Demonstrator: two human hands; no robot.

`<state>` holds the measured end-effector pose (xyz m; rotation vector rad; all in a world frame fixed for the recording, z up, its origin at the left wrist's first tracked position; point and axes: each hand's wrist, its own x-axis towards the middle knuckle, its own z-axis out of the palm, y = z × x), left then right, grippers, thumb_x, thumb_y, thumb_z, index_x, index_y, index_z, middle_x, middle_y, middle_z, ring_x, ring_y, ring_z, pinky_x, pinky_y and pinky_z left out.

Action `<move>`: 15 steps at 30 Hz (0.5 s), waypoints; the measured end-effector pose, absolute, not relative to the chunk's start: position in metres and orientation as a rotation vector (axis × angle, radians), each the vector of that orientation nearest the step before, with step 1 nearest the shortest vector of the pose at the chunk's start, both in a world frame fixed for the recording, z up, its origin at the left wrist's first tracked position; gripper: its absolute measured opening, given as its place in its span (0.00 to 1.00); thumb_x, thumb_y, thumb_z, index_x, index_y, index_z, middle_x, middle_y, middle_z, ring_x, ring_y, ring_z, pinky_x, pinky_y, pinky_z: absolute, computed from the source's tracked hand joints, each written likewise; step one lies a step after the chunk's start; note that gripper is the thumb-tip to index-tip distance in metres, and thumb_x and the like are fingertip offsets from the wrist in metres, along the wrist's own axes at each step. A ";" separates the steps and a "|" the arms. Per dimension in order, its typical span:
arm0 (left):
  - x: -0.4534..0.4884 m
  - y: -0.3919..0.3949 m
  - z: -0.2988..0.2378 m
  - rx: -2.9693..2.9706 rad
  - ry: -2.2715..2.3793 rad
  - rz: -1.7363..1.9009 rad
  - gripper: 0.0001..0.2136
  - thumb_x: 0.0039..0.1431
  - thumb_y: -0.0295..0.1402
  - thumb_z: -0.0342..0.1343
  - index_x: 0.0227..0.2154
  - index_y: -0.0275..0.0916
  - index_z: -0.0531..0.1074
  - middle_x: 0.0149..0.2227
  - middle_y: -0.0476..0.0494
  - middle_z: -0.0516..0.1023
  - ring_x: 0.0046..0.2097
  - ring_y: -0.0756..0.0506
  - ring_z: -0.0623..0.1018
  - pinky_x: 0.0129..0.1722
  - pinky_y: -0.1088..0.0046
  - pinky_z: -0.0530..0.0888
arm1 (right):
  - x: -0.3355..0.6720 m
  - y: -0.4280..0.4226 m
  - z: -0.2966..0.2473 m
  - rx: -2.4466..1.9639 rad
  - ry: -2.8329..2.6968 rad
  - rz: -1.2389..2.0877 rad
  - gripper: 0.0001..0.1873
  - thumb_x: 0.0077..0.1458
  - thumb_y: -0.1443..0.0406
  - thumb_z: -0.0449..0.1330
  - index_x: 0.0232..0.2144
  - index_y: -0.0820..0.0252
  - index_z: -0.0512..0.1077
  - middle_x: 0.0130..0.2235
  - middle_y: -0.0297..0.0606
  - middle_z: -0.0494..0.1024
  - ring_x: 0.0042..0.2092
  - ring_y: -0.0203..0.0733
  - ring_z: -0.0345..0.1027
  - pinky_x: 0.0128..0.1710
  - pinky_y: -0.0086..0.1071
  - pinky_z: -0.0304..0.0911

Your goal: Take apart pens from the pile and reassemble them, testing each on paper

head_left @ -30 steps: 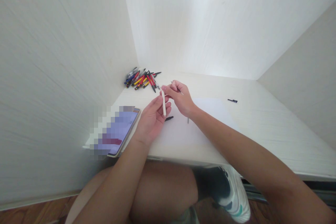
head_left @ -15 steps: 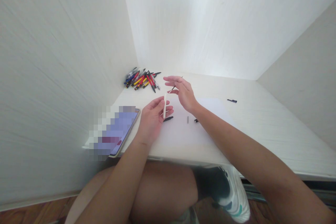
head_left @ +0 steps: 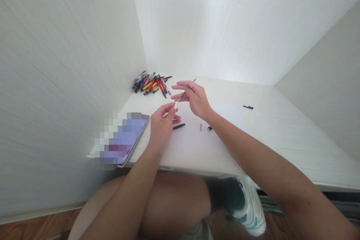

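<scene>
My left hand (head_left: 164,120) is closed around a white pen barrel (head_left: 176,104), of which only the upper end shows past the fingertips. Between the thumb and fingers of my right hand (head_left: 197,97) is a thin dark pen refill (head_left: 183,95), slanting up to the right. The refill's lower tip is at or very close to the barrel's open end; I cannot tell if it is inside. Beneath the left hand a black pen part (head_left: 179,126) lies on white paper (head_left: 191,144). A small grey spring-like piece (head_left: 200,127) and a black tip piece (head_left: 209,128) lie right of it.
A heap of pens (head_left: 152,84) in several colours sits at the back left by the wall. A phone (head_left: 126,138) lies at the left edge of the table. A black pen cap (head_left: 248,107) rests on the right. White panels enclose the table.
The left hand has tilted the white barrel, so less of it shows. The right hand has moved slightly left and brought the refill's lower end to the barrel's mouth.
</scene>
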<state>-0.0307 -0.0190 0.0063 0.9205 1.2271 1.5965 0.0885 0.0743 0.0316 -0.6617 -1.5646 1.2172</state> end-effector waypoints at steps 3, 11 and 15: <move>-0.030 -0.020 0.009 0.955 1.260 1.582 0.10 0.61 0.31 0.62 0.45 0.36 0.79 0.40 0.43 0.81 0.31 0.52 0.79 0.33 0.74 0.80 | 0.090 0.072 0.031 -0.659 -1.663 1.148 0.15 0.68 0.57 0.53 0.49 0.57 0.73 0.54 0.45 0.80 0.40 0.38 0.81 0.40 0.33 0.76; -0.031 -0.019 0.007 1.047 1.193 1.624 0.14 0.65 0.39 0.61 0.48 0.36 0.77 0.45 0.39 0.82 0.34 0.48 0.83 0.34 0.71 0.81 | 0.095 0.061 0.039 -0.577 -2.071 0.898 0.25 0.69 0.52 0.52 0.63 0.50 0.69 0.68 0.41 0.68 0.57 0.46 0.73 0.54 0.39 0.72; -0.033 -0.013 -0.001 1.029 1.112 1.730 0.16 0.65 0.41 0.62 0.51 0.39 0.74 0.47 0.40 0.81 0.39 0.44 0.86 0.43 0.66 0.82 | 0.098 0.056 0.045 -0.632 -2.038 0.893 0.31 0.69 0.50 0.52 0.71 0.45 0.58 0.72 0.41 0.60 0.54 0.46 0.74 0.49 0.37 0.74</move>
